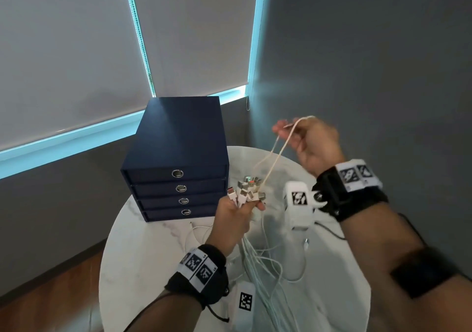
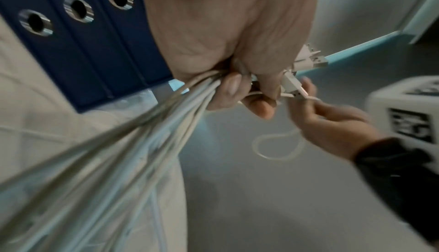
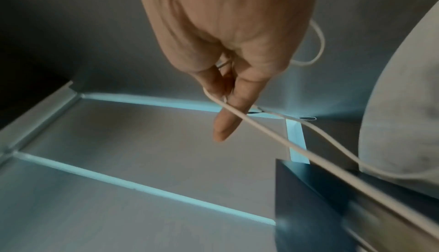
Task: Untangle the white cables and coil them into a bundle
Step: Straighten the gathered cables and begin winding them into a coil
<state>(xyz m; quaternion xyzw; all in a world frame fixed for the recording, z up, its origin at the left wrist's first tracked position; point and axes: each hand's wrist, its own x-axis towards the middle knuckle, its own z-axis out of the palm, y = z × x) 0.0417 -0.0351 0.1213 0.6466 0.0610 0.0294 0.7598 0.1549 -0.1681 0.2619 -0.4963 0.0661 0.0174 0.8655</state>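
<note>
A blue drawer box (image 1: 176, 163) stands behind the fingers on the table (image 1: 143, 242). Left hand (image 1: 233, 220) fingers curl round the cables (image 1: 258, 260), plugs (image 1: 246, 190) above. Right hand (image 1: 311, 144) fingers pinch one strand (image 1: 274, 163), raised.

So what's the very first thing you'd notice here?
Probably the fistful of white cables that the left hand grips over the round table, plugs sticking up and the rest dangling down. Next, the right hand lifts one loop of cable high. Behind them stands a dark blue drawer box.
</note>
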